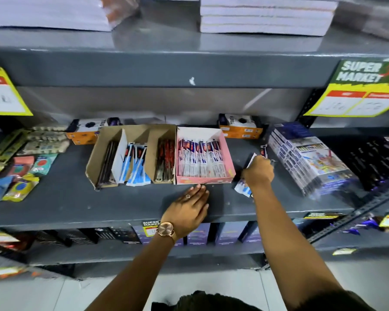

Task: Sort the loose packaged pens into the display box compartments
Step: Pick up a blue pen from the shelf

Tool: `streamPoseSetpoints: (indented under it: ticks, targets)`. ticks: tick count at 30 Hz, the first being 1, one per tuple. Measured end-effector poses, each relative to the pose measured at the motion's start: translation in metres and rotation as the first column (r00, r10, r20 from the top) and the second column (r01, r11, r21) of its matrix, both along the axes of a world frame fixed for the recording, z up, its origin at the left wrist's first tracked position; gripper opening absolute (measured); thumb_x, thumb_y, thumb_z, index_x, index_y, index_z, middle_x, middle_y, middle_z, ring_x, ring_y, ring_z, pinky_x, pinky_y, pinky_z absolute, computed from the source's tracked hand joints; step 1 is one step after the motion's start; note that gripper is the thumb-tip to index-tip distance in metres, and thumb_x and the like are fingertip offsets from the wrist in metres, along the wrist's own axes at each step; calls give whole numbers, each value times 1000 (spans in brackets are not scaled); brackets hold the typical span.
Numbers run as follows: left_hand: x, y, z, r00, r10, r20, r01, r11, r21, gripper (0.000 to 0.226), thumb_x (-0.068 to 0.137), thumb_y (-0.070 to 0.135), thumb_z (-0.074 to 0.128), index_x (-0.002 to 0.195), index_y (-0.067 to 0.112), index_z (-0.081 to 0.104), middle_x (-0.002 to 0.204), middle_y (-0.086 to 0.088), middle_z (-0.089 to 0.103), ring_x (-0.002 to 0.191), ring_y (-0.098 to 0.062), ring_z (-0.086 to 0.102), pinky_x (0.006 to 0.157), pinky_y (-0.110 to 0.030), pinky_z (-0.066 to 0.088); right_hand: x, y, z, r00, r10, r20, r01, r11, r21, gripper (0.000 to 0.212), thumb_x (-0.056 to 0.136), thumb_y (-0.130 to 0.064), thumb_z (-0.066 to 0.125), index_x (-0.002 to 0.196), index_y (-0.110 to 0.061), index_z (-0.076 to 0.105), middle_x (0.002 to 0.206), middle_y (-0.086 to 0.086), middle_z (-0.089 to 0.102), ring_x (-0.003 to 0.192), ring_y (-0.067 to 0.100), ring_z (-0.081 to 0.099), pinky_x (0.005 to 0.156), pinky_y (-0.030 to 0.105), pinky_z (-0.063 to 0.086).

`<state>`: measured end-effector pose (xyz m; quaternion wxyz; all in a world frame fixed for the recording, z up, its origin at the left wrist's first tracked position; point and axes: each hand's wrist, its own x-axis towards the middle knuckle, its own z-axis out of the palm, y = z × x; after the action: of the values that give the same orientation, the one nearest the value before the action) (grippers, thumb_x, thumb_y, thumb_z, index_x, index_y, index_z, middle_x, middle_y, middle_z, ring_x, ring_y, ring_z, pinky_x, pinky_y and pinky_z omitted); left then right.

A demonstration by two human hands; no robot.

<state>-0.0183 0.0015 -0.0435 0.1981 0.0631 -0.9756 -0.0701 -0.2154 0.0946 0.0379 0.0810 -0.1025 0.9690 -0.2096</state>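
A brown cardboard display box [94, 158] stands on the grey shelf [76, 203] with three compartments: dark pens on the left, blue-and-white packaged pens [135, 164] in the middle, red pens [165, 160] on the right. Beside it a pink box [228, 153] holds a row of white-and-blue packaged pens. My right hand [259, 172] is closed around a bunch of loose packaged pens [243, 187] just right of the pink box; their ends stick out above and below my fist. My left hand [190, 208] lies flat on the shelf in front of the pink box, fingers together, holding nothing.
Orange-and-white boxes [240, 129] stand behind the display boxes. A stack of wrapped blue-and-white packs [308, 160] lies to the right, black items beyond it. Erasers and small packets [20, 171] cover the left end. Yellow price tags hang from the shelf above.
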Motion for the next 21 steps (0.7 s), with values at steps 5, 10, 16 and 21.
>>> streamPoseSetpoints:
  ticks: [5, 10, 16, 21]
  targets:
    - [1, -1, 3, 1000, -2, -10, 3, 998, 64, 40, 91, 19, 60, 126, 0, 55, 134, -15, 54, 128, -29, 46, 108, -43, 33, -3, 3, 3, 994, -85, 65, 87, 996, -28, 48, 70, -1, 74, 115, 5, 58, 119, 25, 63, 113, 41, 59, 89, 44, 53]
    - [1, -7, -3, 999, -42, 9, 41, 994, 102, 42, 95, 24, 51, 131, 3, 50, 140, -14, 48, 134, -26, 38, 113, -40, 23, -3, 20, 7, 961, -156, 226, 220, 931, -292, 18, 71, -3, 73, 86, 4, 67, 88, 26, 73, 76, 35, 73, 76, 48, 61]
    - [4, -9, 9, 996, 41, -77, 8, 837, 547, 31, 97, 28, 51, 124, 17, 60, 127, -1, 62, 120, -15, 54, 100, -21, 39, 40, 51, 20, 828, 212, 519, 266, 666, -697, 9, 80, -1, 71, 87, 0, 67, 70, 10, 67, 55, 14, 61, 47, 17, 57]
    - [-2, -8, 41, 968, 227, -110, 95, 76, 993, 24, 99, 18, 48, 111, 6, 65, 106, -13, 71, 97, -21, 68, 81, -30, 56, 91, 58, 11, 650, 394, 650, 182, 749, -637, 9, 81, 2, 68, 82, -7, 70, 69, 0, 74, 61, 11, 68, 54, 17, 58]
